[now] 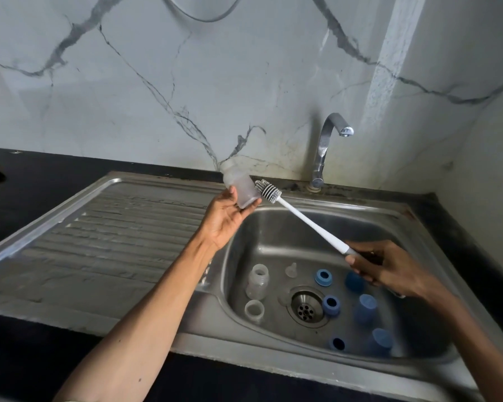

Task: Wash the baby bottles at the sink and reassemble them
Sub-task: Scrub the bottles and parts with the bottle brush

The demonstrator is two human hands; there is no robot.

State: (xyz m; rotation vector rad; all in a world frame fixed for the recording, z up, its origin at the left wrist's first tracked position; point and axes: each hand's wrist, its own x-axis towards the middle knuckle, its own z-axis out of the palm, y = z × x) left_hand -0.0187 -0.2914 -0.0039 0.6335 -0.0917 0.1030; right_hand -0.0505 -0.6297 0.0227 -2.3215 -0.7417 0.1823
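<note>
A stainless steel sink (273,369) fills the scene, its ribbed draining board (114,239) stretching left and its deep basin on the right, set into a dark counter (55,169) below a veined marble wall (215,82). A chrome tap (325,146) stands at the far rim, its spout turned right.

The left arm reaches from the near left diagonally up to the far edge of the basin, palm turned upward. The left hand (225,220) grips a frosted bottle body (240,185) round its lower end, thumb on one side and fingers curled on the other, the bottle tilted with its neck pointing far-left.

The right arm comes in from the near right, over the basin. The right hand (389,269) holds the grip of a white bottle brush (308,223), fingers curled round the handle; the brush slants up to the left, its bristled head just beside the held bottle's right side.

On the basin floor, left of the drain (305,307), lie two more clear bottle bodies (257,284), one behind the other. A small clear teat (291,269) stands beyond the drain. To the right are scattered blue collar rings (323,277) and blue caps (366,309).
</note>
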